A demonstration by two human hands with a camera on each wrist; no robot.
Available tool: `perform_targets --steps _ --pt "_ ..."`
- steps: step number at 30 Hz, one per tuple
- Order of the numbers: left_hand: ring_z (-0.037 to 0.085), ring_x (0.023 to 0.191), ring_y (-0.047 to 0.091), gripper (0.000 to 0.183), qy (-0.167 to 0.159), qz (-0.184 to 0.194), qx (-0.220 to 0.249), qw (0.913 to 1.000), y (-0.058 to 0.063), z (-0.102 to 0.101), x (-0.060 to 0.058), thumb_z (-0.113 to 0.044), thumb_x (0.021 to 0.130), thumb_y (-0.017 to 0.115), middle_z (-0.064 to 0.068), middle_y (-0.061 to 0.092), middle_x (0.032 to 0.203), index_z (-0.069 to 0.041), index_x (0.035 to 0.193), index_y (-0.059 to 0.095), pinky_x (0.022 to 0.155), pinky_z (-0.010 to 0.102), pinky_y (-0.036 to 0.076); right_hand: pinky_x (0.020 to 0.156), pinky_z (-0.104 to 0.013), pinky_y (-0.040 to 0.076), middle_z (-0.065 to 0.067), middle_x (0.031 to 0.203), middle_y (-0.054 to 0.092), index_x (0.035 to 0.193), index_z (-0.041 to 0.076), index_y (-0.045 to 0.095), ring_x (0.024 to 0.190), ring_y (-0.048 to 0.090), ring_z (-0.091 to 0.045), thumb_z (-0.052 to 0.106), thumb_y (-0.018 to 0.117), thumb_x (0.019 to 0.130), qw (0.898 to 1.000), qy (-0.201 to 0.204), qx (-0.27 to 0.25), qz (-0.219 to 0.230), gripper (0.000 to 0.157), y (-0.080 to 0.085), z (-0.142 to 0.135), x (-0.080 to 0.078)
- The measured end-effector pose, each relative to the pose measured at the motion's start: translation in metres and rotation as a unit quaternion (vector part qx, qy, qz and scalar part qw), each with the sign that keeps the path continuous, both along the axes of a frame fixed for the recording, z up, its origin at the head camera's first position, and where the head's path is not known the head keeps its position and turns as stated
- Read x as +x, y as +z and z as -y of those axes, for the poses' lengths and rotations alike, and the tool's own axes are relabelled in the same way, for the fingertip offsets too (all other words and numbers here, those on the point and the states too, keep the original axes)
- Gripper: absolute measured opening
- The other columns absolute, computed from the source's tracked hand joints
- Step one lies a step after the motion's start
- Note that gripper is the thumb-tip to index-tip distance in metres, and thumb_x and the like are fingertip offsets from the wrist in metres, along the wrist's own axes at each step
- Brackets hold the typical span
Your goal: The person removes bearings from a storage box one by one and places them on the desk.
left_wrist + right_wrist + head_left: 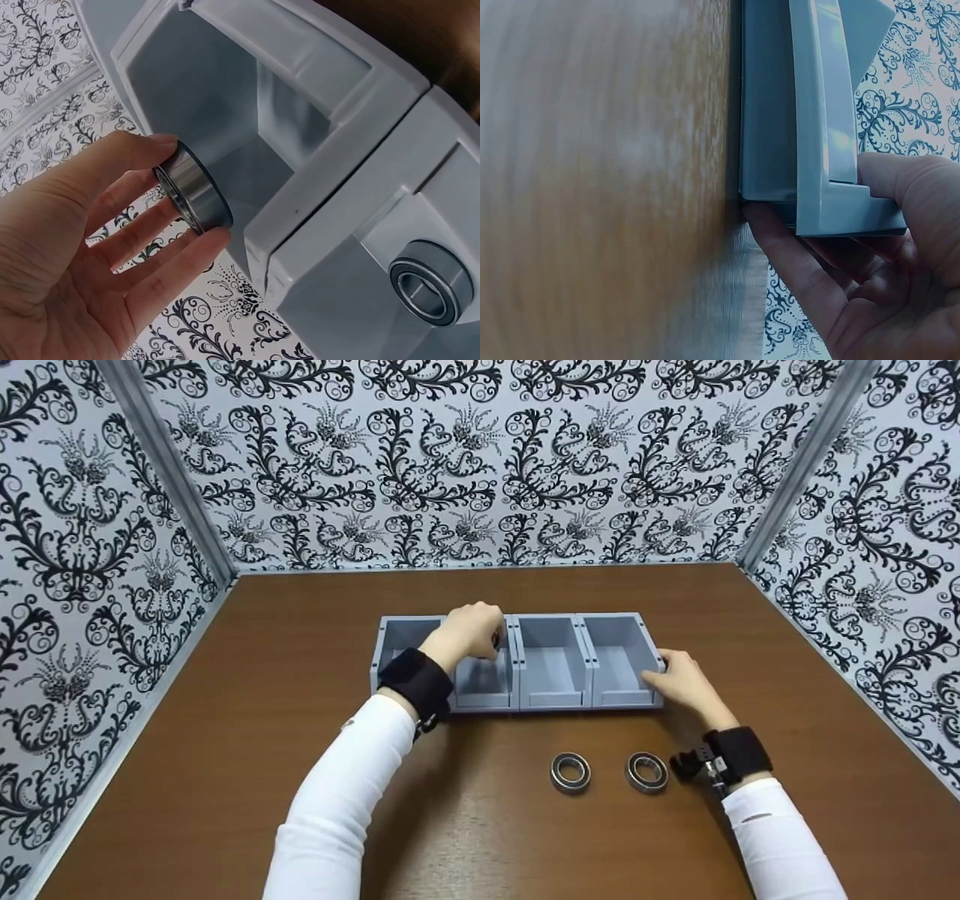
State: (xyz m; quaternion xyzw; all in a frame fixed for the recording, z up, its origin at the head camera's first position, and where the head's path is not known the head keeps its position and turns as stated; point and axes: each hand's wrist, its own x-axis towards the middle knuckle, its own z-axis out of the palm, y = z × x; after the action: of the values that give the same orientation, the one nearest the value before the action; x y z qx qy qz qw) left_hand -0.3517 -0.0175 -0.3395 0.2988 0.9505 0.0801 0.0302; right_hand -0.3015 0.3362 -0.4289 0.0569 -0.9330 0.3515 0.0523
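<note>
My left hand (472, 631) pinches a steel ball bearing (201, 196) between thumb and fingertips. It is held at the opening of the second grey bin from the left. In the left wrist view another bearing (444, 279) lies in the neighbouring bin, which my wrist partly covers in the head view. My right hand (681, 682) grips the rightmost bin (628, 699) at its right side wall, thumb at the top edge and fingers along the outside. Two more bearings, a left one (570, 790) and a right one (646, 790), lie flat on the table before the bins.
The bins stand side by side in one row on the brown wooden table (247, 675). Patterned panels (480, 457) with grey corner posts enclose the table at the back and both sides. Both wrists wear black camera straps.
</note>
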Motion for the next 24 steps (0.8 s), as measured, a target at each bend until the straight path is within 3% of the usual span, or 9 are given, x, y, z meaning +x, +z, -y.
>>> perform_targets --steps 15,24 --pt "0.025 0.08 0.06 0.008 -0.002 -0.007 0.002 1.0 0.0075 -0.0008 0.003 -0.002 0.081 0.077 0.006 0.065 0.087 -0.005 0.087 0.073 0.077 0.044 0.054 0.068 -0.026 0.05 -0.029 0.102 0.072 0.124 -0.019 0.062 0.079 0.065 -0.021 0.003 0.064 0.09 1.0 0.0 -0.006 0.0 0.041 0.0007 0.0 0.0003" --pt "0.026 0.085 0.064 0.013 -0.016 -0.016 0.004 0.9997 0.009 0.0026 0.0078 -0.004 0.081 0.077 0.009 0.07 0.095 -0.005 0.094 0.077 0.079 0.044 0.055 0.067 -0.025 0.049 -0.027 0.101 0.072 0.123 -0.018 0.063 0.077 0.063 -0.017 0.003 0.064 0.089 1.0 -0.001 -0.009 0.003 0.04 0.0004 0.0 0.0002"
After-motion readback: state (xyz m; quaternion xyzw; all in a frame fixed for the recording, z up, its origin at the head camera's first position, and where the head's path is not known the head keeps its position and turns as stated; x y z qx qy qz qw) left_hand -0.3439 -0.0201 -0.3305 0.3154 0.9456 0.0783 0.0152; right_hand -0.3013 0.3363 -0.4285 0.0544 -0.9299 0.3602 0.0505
